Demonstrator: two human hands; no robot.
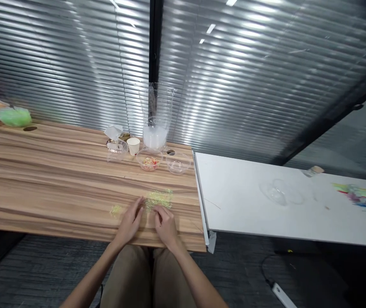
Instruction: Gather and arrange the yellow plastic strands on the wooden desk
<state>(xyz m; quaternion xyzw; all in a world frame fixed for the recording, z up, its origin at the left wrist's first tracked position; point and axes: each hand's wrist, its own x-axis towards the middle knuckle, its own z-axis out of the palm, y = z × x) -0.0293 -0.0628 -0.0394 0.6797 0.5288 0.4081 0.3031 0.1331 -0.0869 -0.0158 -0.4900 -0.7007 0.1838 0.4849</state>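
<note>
A loose heap of yellow-green shiny shredded strands (pixel 160 198) lies on the wood-grain table in front of me. At its left edge my left hand (pixel 132 219) rests on the tabletop, fingers extended and thumb apart. My right hand (pixel 166 224) is at the heap's near side, fingertips bent down onto the strands and thumb held away from them. No strand can be made out gripped in either hand. Left of my left hand is a smaller yellow tuft (pixel 116 209). Behind the heap stand a clear bowl with red and pale bits (pixel 149 163) and another clear bowl (pixel 178 166).
Along the back stand a paper cup (pixel 133 146), a clear plastic package (pixel 116 149) and a tall clear bag with white contents (pixel 155 137). Green bagged material (pixel 14 116) is far left. A white table (pixel 240 205) adjoins on the right, bearing clear lids (pixel 274 193) and colourful strips (pixel 362 196).
</note>
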